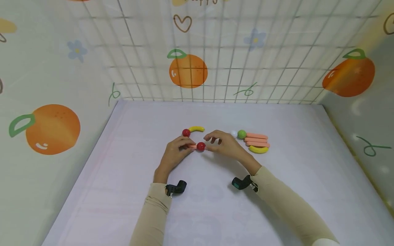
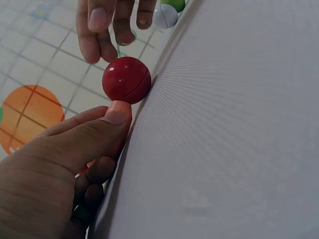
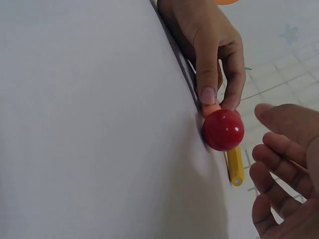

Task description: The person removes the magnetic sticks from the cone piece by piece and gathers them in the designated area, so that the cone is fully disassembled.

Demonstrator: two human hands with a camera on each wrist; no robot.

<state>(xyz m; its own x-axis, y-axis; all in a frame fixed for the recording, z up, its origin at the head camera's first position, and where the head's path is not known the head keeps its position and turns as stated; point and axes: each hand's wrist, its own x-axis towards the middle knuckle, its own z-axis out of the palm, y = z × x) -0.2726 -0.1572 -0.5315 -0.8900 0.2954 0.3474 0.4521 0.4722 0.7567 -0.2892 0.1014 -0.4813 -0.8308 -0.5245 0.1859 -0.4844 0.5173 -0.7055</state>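
My left hand (image 1: 176, 152) pinches a short salmon-pink stick (image 2: 119, 108) between thumb and fingers, low over the white table. At the stick's end nearest my right hand sits a glossy red ball (image 1: 201, 146), touching it. My right hand (image 1: 226, 145) is just right of that ball. Its fingers (image 3: 281, 149) are loosely bent and spread, with a gap to the ball in the right wrist view. Beyond my left hand lie a second red ball (image 1: 186, 132) and a curved yellow stick (image 1: 196, 128), end to end. Most of the pinched stick is hidden by my fingers.
Right of my right hand lie a white ball (image 1: 234, 134), a green ball (image 1: 241, 134), several salmon-pink sticks (image 1: 257, 140) side by side and another curved yellow stick (image 1: 258, 149). A wire grid (image 1: 227, 68) behind a printed sheet stands along the table's (image 1: 203, 212) back edge.
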